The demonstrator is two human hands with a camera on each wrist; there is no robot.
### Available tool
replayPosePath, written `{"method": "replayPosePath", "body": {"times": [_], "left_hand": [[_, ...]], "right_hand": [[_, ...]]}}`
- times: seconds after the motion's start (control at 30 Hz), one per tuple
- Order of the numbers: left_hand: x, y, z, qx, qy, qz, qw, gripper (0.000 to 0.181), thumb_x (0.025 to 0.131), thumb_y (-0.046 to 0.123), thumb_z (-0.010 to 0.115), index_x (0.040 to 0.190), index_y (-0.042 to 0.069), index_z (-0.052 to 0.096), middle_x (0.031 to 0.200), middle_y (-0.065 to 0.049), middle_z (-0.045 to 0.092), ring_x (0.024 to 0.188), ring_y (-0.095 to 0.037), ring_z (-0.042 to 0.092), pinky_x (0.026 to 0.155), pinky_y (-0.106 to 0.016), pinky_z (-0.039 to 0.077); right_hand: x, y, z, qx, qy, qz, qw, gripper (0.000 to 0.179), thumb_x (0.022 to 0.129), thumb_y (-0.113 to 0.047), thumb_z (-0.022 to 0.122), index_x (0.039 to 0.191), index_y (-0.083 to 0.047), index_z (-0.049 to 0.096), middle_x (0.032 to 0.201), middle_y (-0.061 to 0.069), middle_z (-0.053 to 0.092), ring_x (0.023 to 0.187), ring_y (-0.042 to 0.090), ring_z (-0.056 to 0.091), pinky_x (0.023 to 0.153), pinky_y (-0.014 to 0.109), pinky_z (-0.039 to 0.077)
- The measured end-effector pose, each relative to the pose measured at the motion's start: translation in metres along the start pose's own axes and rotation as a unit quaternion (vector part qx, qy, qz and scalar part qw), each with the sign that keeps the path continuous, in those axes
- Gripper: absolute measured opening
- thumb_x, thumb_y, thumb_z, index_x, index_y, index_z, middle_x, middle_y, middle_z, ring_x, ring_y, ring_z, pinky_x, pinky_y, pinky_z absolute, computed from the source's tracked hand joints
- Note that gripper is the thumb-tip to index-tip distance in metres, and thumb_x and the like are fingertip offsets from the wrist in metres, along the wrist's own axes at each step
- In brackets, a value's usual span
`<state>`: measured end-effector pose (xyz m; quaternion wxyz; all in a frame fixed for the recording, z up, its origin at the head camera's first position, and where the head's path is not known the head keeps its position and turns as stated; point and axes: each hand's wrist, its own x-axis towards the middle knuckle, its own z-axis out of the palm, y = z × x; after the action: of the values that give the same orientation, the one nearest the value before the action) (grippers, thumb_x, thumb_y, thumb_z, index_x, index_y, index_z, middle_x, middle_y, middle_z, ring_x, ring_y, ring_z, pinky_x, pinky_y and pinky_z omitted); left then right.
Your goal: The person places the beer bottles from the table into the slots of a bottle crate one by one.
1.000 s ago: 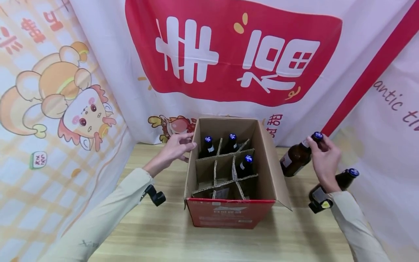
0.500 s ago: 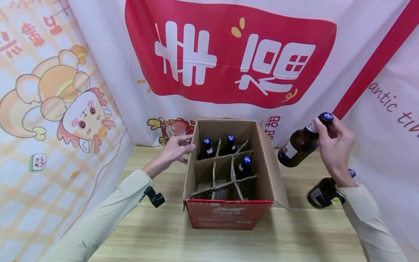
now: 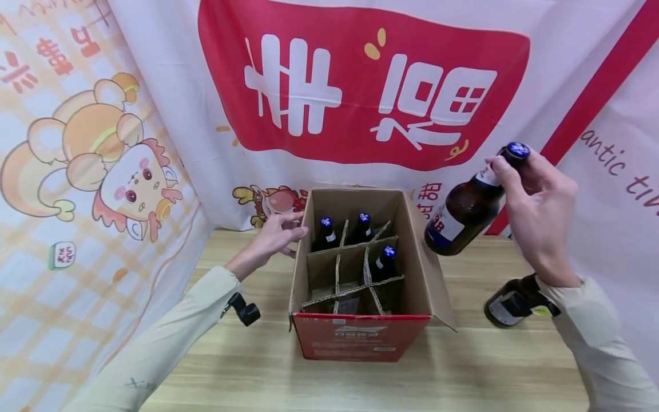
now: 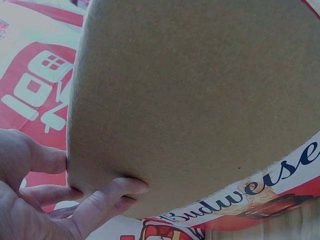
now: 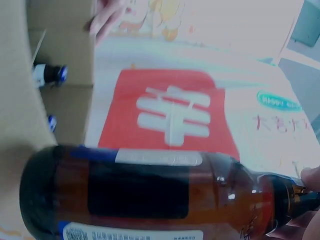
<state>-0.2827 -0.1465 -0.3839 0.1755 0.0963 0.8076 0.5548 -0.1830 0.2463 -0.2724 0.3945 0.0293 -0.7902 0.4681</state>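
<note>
In the head view, my right hand (image 3: 543, 212) grips a brown beer bottle (image 3: 463, 212) by its neck. It is tilted, cap up, base beside the box's right flap. The right wrist view shows the same beer bottle (image 5: 140, 195) sideways across the picture. My left hand (image 3: 270, 237) holds the left side of an open cardboard box (image 3: 355, 337) near its back corner. Up close, the left hand's (image 4: 65, 200) fingertips sit on the edge and face of a brown flap (image 4: 190, 100). Dividers inside the box separate bottles with blue caps, including one bottle (image 3: 387, 260) at the right.
Another brown bottle (image 3: 507, 306) stands on the wooden table (image 3: 247, 355) to the right, partly hidden by my right wrist and its camera. A printed white cloth (image 3: 360, 166) hangs behind the box. The box's right flap (image 3: 443, 303) sticks outward.
My right hand has raised the beer bottle off the table, up and towards me, its base drifting slightly left near the box. My left hand stays at the box.
</note>
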Motion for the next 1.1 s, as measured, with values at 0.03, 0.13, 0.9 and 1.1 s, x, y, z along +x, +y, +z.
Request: {"method": "replayPosePath", "body": {"times": [0.03, 0.13, 0.9, 1.1], "left_hand": [[0.0, 0.0, 0.0, 0.001, 0.0, 0.0, 1.0, 0.061, 0.105, 0.015, 0.062, 0.16, 0.005, 0.04, 0.15, -0.027, 0.053, 0.123, -0.043, 0.063, 0.075, -0.041, 0.068], [0.0, -0.002, -0.001, 0.0, -0.002, 0.002, 1.0, 0.061, 0.105, 0.015, 0.062, 0.16, 0.004, 0.039, 0.15, -0.027, 0.053, 0.124, -0.043, 0.062, 0.072, -0.037, 0.068], [0.0, -0.003, 0.002, 0.012, 0.008, -0.004, 0.9999, 0.06, 0.105, 0.019, 0.063, 0.16, 0.008, 0.042, 0.144, -0.025, 0.058, 0.121, -0.039, 0.063, 0.071, -0.035, 0.067], [-0.003, -0.002, 0.001, 0.003, 0.011, -0.002, 0.9999, 0.059, 0.105, 0.018, 0.062, 0.16, 0.007, 0.041, 0.145, -0.025, 0.058, 0.123, -0.04, 0.062, 0.071, -0.036, 0.067]], "right_hand": [[-0.001, -0.006, 0.001, -0.006, -0.01, 0.004, 0.9999, 0.027, 0.101, -0.024, 0.071, 0.125, -0.014, 0.078, 0.113, 0.001, 0.077, 0.093, 0.014, 0.069, 0.091, 0.016, 0.058], [-0.004, -0.021, 0.004, -0.022, -0.044, 0.023, 0.9985, 0.032, 0.102, -0.029, 0.069, 0.132, -0.021, 0.074, 0.121, 0.001, 0.075, 0.1, 0.014, 0.068, 0.092, 0.013, 0.056], [-0.018, -0.018, 0.077, 0.036, -0.181, -0.003, 0.9829, 0.039, 0.099, -0.03, 0.073, 0.134, -0.013, 0.072, 0.115, 0.008, 0.078, 0.09, 0.014, 0.071, 0.079, 0.019, 0.062], [-0.016, -0.021, 0.091, 0.053, -0.206, -0.008, 0.977, 0.038, 0.099, -0.029, 0.074, 0.133, -0.012, 0.073, 0.115, 0.009, 0.079, 0.094, 0.013, 0.072, 0.087, 0.019, 0.06]]}}
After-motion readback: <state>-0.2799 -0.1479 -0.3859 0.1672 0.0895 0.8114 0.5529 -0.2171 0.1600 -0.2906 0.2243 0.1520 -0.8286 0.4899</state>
